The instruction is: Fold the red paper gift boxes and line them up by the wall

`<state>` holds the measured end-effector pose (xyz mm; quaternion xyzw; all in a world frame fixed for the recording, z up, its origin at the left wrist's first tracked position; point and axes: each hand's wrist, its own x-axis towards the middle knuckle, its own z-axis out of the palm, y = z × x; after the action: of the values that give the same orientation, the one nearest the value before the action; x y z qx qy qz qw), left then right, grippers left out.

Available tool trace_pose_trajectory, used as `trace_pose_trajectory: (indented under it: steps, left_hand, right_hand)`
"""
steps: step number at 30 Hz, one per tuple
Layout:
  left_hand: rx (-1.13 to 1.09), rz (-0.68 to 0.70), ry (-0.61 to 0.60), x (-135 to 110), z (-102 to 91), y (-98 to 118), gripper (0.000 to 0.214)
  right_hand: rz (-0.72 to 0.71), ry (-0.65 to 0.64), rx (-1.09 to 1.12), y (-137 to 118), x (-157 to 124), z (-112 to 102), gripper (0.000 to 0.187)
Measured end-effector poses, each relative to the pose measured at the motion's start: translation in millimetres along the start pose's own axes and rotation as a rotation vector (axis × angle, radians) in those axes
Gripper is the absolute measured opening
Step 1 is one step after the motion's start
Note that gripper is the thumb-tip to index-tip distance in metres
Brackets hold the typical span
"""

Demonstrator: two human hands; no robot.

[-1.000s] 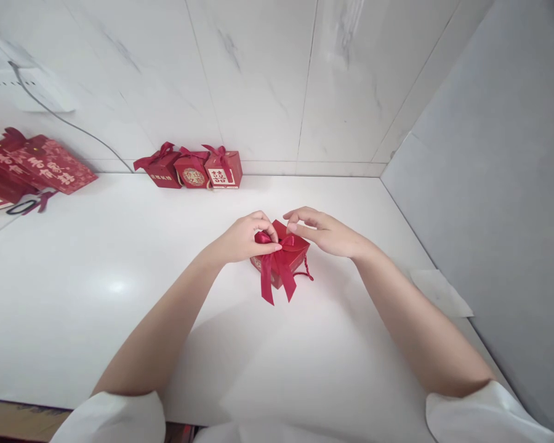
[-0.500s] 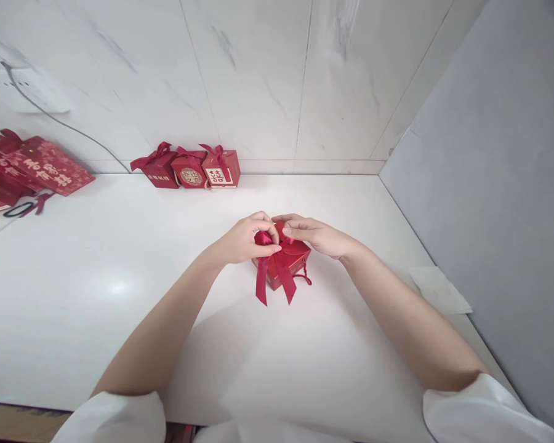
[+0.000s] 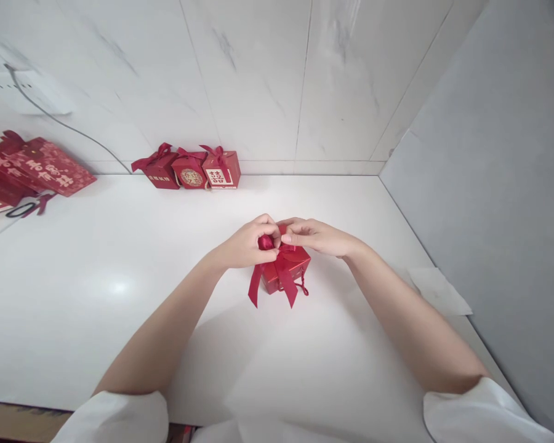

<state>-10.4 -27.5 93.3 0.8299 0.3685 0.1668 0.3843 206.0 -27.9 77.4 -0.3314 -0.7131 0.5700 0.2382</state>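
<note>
On the white table stands a small red gift box (image 3: 286, 269) with a twisted red cord handle (image 3: 303, 287) at its right side. A dark red ribbon (image 3: 287, 284) is tied in a bow on its top, two tails hanging down the near side. My left hand (image 3: 252, 243) pinches the ribbon bow at the left, a loop showing between thumb and fingers. From the right, my right hand (image 3: 316, 237) has thumb and fingers closed on the bow's other side. The fingers partly hide the knot and the top of the box.
Three red ribboned boxes (image 3: 191, 171) stand against the tiled wall. Several larger red boxes (image 3: 50, 166) sit at the far left, with black-handled scissors (image 3: 22, 210) before them. A grey cable (image 3: 74, 129) runs down the wall. A pale sheet (image 3: 438, 290) lies by the grey right-hand panel (image 3: 498, 184).
The gift box has turned slightly, and the ribbon tails have spread further apart. Both hands have shifted a little while staying at the bow.
</note>
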Motion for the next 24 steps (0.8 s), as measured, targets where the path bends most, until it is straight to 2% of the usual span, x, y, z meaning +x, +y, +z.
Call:
trace_pose_trajectory:
  steps: [4,8,17,21,24]
  left_hand:
    - [-0.011,-0.038,0.003,-2,-2.3,3,0.013]
    - [0.015,-0.051,-0.008,-2,-2.4,4,0.006]
    - [0.081,-0.008,0.044,1,7.0,6,0.001]
    - [0.04,-0.01,-0.004,1,5.3,5,0.0]
    - [-0.038,-0.026,-0.073,0,-3.5,0,0.01]
  right_hand:
    - [0.016,-0.029,0.005,1,-3,-5,0.03]
    - [0.005,-0.066,0.067,5,-1,-6,0.035]
    - [0.017,-0.093,0.008,14,3,-6,0.038]
    - [0.003,-0.137,-0.027,16,4,-8,0.04]
    - [0.004,-0.14,-0.007,13,1,-10,0.034]
